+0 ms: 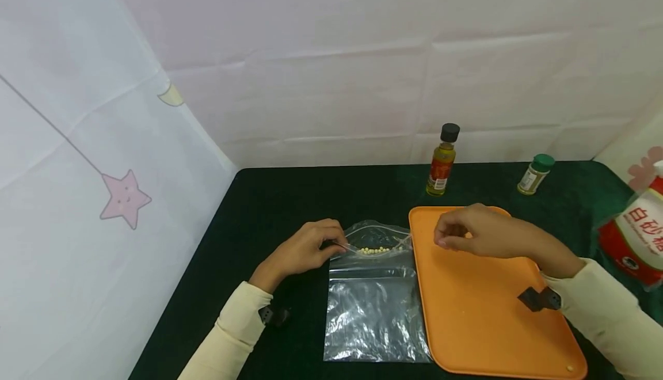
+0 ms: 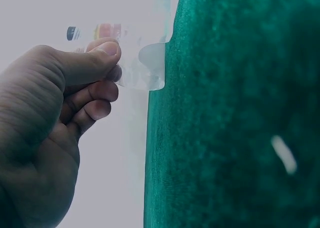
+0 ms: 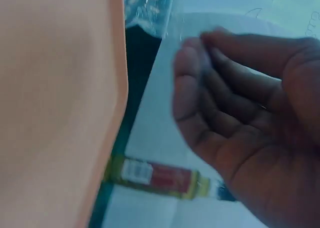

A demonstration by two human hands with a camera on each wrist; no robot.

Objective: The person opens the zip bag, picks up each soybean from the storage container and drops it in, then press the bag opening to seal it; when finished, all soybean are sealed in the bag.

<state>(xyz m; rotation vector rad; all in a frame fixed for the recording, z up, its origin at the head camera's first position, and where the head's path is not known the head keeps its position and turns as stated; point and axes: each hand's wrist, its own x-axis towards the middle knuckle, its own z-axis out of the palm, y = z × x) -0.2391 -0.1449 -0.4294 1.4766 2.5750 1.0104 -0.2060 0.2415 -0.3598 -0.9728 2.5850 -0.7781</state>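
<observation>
A clear zip bag (image 1: 375, 316) lies flat on the dark green table, its top edge gaping. Small pale-yellow pellets (image 1: 374, 250) are inside near the mouth. My left hand (image 1: 313, 244) pinches the left corner of that mouth between thumb and fingers; the left wrist view shows the clear plastic (image 2: 150, 70) at the fingertips. Over the upper part of an orange tray (image 1: 481, 311), to the right of the bag, hovers my right hand (image 1: 479, 233). Its fingers are curled, thumb and fingertips close together; I see nothing between them. One pellet (image 1: 570, 368) sits in the tray's near right corner.
An oil bottle with a black cap (image 1: 441, 161) stands behind the tray. Right of it is a small green-lidded jar (image 1: 536, 174). A red and white packet (image 1: 637, 230) stands at the far right. A pale cloth backdrop (image 1: 331, 80) hangs behind the table.
</observation>
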